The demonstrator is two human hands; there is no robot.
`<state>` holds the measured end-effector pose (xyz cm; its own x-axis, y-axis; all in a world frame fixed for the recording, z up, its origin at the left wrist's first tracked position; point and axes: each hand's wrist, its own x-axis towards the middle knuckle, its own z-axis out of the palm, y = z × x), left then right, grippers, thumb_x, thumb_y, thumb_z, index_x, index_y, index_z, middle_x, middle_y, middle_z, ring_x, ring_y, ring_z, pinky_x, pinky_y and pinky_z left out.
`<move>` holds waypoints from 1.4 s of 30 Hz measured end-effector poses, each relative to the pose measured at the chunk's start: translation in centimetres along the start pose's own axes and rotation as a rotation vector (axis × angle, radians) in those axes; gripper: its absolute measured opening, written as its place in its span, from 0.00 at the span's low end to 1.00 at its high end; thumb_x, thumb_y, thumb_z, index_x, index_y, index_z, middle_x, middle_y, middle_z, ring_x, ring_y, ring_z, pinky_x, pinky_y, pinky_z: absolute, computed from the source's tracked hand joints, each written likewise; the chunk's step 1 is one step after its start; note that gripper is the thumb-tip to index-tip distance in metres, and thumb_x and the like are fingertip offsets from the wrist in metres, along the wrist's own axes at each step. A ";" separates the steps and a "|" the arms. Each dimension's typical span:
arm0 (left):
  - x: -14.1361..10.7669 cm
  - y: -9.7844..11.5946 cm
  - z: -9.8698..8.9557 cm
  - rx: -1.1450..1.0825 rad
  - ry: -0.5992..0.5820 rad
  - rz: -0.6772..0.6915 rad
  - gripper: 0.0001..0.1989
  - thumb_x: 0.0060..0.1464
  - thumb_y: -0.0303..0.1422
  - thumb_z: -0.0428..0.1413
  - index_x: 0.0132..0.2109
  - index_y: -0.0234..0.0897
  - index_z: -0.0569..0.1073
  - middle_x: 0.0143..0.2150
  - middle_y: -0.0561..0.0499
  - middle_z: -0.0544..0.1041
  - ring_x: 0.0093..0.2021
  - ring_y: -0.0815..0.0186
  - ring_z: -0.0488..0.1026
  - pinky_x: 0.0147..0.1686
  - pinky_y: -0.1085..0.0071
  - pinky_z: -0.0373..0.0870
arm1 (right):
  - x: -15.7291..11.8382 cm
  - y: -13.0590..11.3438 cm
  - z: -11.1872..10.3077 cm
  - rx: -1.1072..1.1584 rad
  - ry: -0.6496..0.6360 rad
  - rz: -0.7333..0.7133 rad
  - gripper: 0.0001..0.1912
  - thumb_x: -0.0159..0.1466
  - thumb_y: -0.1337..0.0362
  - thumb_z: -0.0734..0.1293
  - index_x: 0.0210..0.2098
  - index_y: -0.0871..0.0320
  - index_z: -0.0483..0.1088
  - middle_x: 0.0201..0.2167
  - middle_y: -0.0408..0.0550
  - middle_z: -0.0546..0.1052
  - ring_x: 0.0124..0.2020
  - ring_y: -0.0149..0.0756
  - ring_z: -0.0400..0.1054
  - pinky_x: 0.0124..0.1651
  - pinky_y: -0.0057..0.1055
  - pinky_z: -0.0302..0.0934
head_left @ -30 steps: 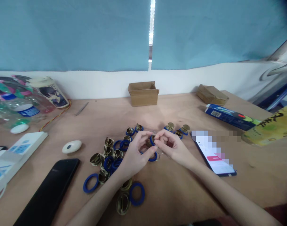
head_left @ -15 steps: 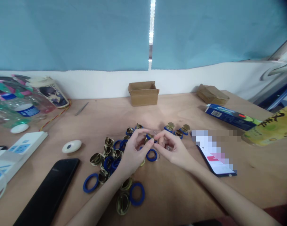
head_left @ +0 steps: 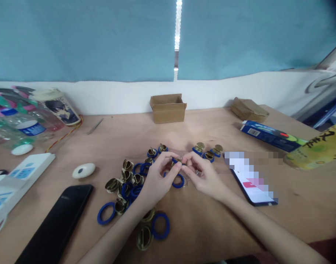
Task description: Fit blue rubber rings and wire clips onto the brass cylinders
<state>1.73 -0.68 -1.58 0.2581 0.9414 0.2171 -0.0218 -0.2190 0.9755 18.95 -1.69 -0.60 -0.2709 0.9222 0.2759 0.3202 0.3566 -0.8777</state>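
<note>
"On the table's [head_left: 220, 227] left side, what's there?"
"Black phone [head_left: 54, 220]. Right of it I see scattered brass clips [head_left: 126, 176] and blue rings [head_left: 153, 226]."
"Left hand [head_left: 160, 179]?"
"Thumb and finger pinching a small brass-and-blue piece [head_left: 175, 160], mid-view, just past a loose ring."
"Right hand [head_left: 205, 175]?"
"I have it pinching the same piece's right edge; fingers hide most detail. Farther right, a lit phone [head_left: 252, 187]."

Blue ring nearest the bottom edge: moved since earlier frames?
No; the blue ring keeps its place relative to the open cardboard box, no visible shift.
</note>
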 end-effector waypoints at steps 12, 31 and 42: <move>-0.1 0.7 0.2 0.013 -0.032 -0.035 0.14 0.61 0.35 0.57 0.52 0.39 0.67 0.47 0.45 0.79 0.46 0.61 0.77 0.43 0.67 0.74 | 0.4 -0.8 -0.3 0.313 -0.009 0.148 0.16 0.68 0.48 0.63 0.35 0.54 0.61 0.19 0.34 0.57 0.19 0.27 0.49 0.22 0.27 0.44; -0.5 1.1 0.2 0.286 -0.066 0.037 0.20 0.57 0.29 0.59 0.56 0.42 0.68 0.47 0.50 0.79 0.43 0.63 0.79 0.45 0.68 0.75 | 1.0 0.1 -0.6 0.412 -0.037 0.265 0.18 0.67 0.50 0.64 0.29 0.57 0.64 0.15 0.33 0.58 0.15 0.24 0.49 0.18 0.24 0.41; -0.4 1.2 0.6 0.023 -0.024 -0.109 0.14 0.48 0.31 0.65 0.43 0.37 0.72 0.39 0.49 0.81 0.40 0.62 0.79 0.41 0.68 0.76 | 1.1 0.9 -0.3 0.301 -0.169 0.283 0.21 0.70 0.48 0.58 0.28 0.56 0.63 0.20 0.36 0.57 0.18 0.26 0.47 0.21 0.26 0.43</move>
<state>2.21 -1.44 -0.55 0.2804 0.9537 0.1087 0.0302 -0.1219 0.9921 19.20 -0.29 -0.95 -0.3634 0.9309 -0.0377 0.1318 0.0113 -0.9912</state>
